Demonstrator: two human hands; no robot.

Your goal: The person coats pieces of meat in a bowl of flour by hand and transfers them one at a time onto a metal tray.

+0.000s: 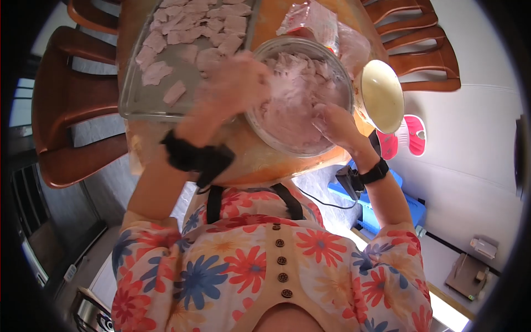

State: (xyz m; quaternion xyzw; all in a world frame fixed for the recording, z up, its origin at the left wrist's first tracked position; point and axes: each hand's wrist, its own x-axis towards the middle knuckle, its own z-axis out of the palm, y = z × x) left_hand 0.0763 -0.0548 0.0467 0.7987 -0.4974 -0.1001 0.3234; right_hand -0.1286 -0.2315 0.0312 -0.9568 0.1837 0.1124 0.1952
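Observation:
My left hand (pixel 238 80), smeared by motion, passes between the glass tray's near right side and the bowl's left rim. Its fingers are too blurred to show what they hold. My right hand (pixel 336 126) reaches over the bowl's right rim, with powder-coated fingers curled at the contents. What they grip, if anything, is hidden. The large round bowl (pixel 345 83) holds pale pink, powder-dusted slices (pixel 301 83) that look like floured meat. On the tray (pixel 146 110), similar flat slices (pixel 185 25) lie close together at the far end and sparser toward me.
Plastic packages (pixel 315 25) lie behind the bowl on the wooden table (pixel 232 160). A cream-coloured bowl (pixel 381 97) stands at the right edge. Wooden chairs (pixel 77 105) flank the table, and a pink-and-white stool (pixel 406 136) is at the right.

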